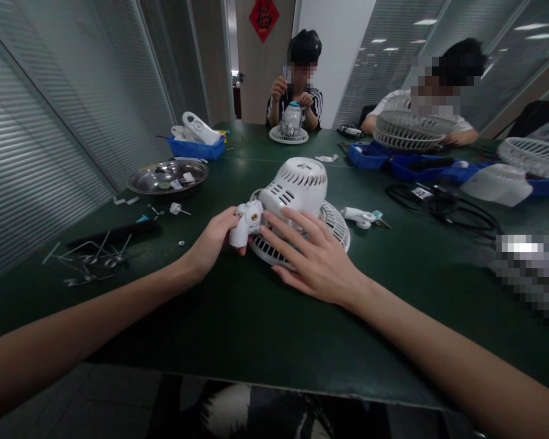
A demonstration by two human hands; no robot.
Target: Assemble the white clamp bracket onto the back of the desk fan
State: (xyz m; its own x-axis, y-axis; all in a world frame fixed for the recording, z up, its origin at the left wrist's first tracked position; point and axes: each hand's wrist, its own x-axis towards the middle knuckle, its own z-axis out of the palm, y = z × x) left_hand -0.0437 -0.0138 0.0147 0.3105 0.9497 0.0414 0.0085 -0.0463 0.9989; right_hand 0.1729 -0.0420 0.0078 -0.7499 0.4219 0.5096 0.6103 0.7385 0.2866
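Note:
A white fan head (297,183) lies on the green table in front of me, its slotted motor housing up and its round grille (338,225) underneath. My left hand (222,235) is closed around a white plastic neck joint (241,231) with a brass-coloured screw hole, at the left side of the housing. Spread over the near side of the fan, my right hand (308,253) has its fingers apart and rests against the housing, fingertips close to the joint. Part of the grille is hidden under this hand.
Hex keys (103,250) lie at the left near a metal bowl (165,180) and a blue bin (196,148). A white-handled part (359,216) is right of the fan; a black cable (439,207) lies beyond. Two people (302,79) work across the table with other fans.

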